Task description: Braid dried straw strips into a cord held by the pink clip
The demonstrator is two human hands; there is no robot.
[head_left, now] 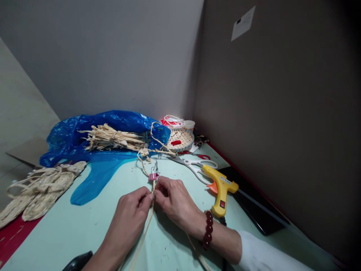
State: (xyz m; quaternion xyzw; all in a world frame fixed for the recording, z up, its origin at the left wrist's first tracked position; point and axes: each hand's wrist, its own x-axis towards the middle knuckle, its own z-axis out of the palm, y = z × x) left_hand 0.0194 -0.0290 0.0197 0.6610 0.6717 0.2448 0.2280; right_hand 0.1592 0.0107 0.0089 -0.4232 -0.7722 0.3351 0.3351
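Far left of the pink binder clip (153, 176), woven straw slippers (52, 186) are laid; behind it, leftward, a straw bundle (115, 138) is backed by a blue plastic bag (64, 139). Just on the clip's near side, the straw strands (153, 184) are pinched tightly by the left hand (134, 209) and the right hand (177, 197). Beyond the clip, a twisted cord (143, 165) appears already worked; nearer than it, long ends (141, 241) are left loose and unworked. Rightward of it, white-handled scissors (187, 162) and a yellow glue gun (221, 186) are left unused.
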